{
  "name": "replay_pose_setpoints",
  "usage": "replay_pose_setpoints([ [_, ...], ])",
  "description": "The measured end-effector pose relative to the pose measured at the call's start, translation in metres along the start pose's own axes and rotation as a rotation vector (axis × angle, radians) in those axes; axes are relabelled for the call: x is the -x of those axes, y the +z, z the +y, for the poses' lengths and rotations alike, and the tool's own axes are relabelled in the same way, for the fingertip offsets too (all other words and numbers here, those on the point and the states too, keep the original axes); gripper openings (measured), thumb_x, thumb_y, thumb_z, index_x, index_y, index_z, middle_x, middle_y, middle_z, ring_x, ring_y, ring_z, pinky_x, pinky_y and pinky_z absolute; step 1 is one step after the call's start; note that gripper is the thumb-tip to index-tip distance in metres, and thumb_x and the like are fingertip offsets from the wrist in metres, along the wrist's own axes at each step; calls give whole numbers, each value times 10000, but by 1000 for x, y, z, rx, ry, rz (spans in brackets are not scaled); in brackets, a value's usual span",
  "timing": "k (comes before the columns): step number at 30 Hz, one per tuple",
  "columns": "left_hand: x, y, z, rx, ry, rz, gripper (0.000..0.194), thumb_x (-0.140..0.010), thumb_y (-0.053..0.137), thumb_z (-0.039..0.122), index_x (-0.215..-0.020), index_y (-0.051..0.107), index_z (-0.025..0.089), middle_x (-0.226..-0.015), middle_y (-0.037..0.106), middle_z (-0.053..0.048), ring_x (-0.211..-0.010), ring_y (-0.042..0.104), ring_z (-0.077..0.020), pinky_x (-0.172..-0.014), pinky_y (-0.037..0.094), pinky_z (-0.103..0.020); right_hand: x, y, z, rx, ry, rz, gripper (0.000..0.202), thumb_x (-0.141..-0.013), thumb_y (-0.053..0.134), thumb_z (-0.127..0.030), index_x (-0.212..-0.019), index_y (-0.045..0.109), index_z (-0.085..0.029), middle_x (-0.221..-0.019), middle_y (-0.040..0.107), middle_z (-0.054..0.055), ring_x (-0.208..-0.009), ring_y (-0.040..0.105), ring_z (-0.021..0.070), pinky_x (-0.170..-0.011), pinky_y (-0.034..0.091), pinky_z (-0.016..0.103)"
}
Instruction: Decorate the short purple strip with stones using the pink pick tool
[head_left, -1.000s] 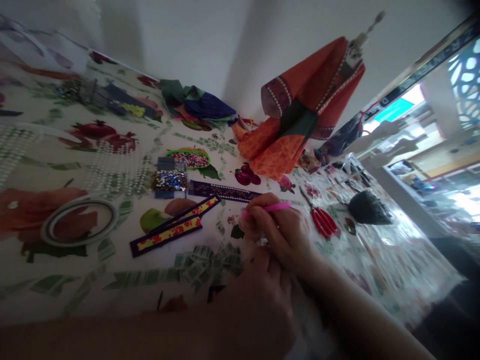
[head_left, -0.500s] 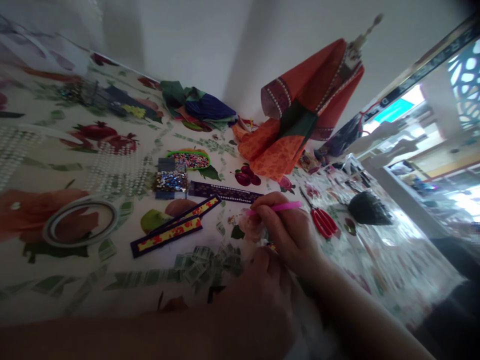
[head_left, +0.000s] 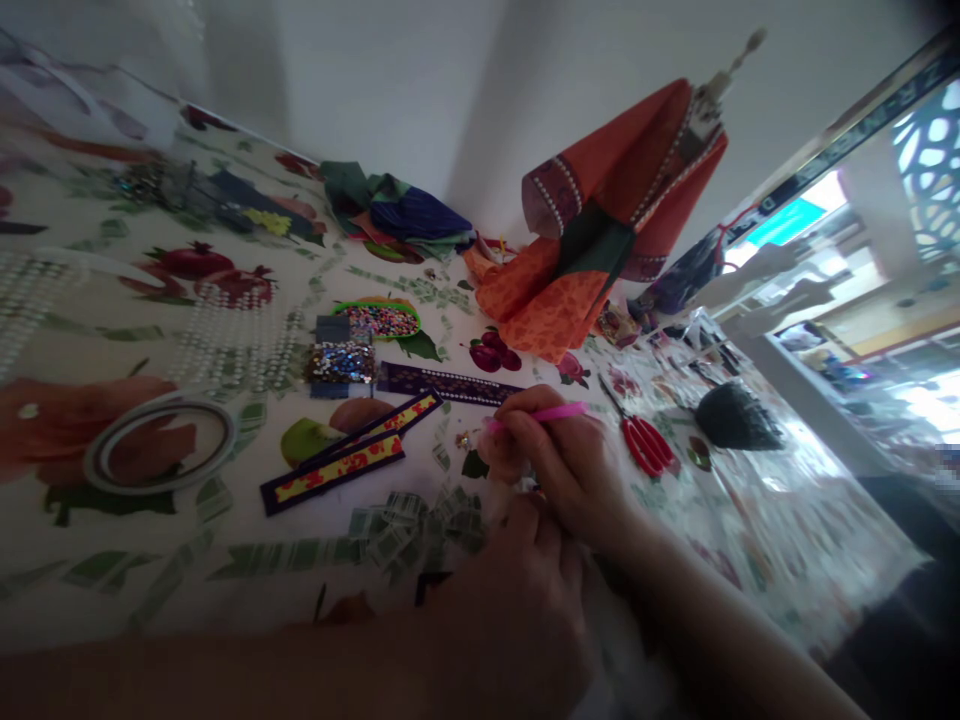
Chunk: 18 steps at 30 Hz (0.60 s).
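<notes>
My right hand (head_left: 574, 460) pinches a slim pink tool (head_left: 556, 412), held at a slant over the flowered tablecloth. Just below it my left hand (head_left: 517, 590) is closed beside a pale, see-through bit of material near the right fingertips; what its fingers hold is hidden and dark. Two purple strips with yellow and red centres (head_left: 341, 468) lie crossed to the left. A dark strip with white beads (head_left: 450, 384) lies behind the hands. Small shiny pieces (head_left: 463, 440) sit left of the tool's tip.
Red-handled scissors (head_left: 646, 446) lie to the right, a black bundle (head_left: 739, 415) farther right. Leftward are a tape roll (head_left: 161, 442), pearl strings (head_left: 240, 340), sequins (head_left: 341, 362) and a green bead tray (head_left: 382, 318). An orange doll's dress (head_left: 622, 220) stands at the back.
The pink tool and my right fingers have shifted slightly to the left. My left hand stays nearly in place.
</notes>
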<state>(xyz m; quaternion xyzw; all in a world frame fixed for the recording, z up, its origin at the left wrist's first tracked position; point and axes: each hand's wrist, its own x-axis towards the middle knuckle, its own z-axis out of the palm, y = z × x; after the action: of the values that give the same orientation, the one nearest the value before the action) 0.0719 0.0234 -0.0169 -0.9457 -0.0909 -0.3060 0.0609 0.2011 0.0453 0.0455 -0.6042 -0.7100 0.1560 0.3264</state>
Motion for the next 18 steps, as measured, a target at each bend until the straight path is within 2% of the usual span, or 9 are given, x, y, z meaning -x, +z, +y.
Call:
replay_pose_setpoints([
  [4,1,-1,1,-7,3,5,352,-858,686,466,-932,811,145,-923,763,-166,-791,642,-332,-681,442,-456,0,1,-1,-16,8,-11,180,-1073,531,-290,-980,665,-215,-839,728,12,-701,671,135,-643,557,234],
  [8,1,2,2,-19,-2,26,375,-829,725,518,-914,820,165,-930,767,-161,-817,642,-345,-733,458,-482,2,1,-1,-94,7,-1,176,-1069,550,-293,-973,670,-208,-884,717,-2,-742,671,114,-664,544,205],
  [12,1,2,1,-32,-14,51,386,-818,729,506,-943,814,151,-917,765,-159,-812,639,-339,-718,446,-469,2,0,0,-136,17,0,178,-1069,550,-302,-980,669,-205,-901,708,-1,-762,672,121,-670,541,214],
  [18,-1,0,0,-7,1,12,328,-840,708,491,-912,810,188,-928,768,-147,-832,647,-343,-731,467,-485,2,0,-2,-132,36,-49,153,-1077,543,-287,-997,655,-221,-830,708,-15,-691,655,122,-646,532,241],
])
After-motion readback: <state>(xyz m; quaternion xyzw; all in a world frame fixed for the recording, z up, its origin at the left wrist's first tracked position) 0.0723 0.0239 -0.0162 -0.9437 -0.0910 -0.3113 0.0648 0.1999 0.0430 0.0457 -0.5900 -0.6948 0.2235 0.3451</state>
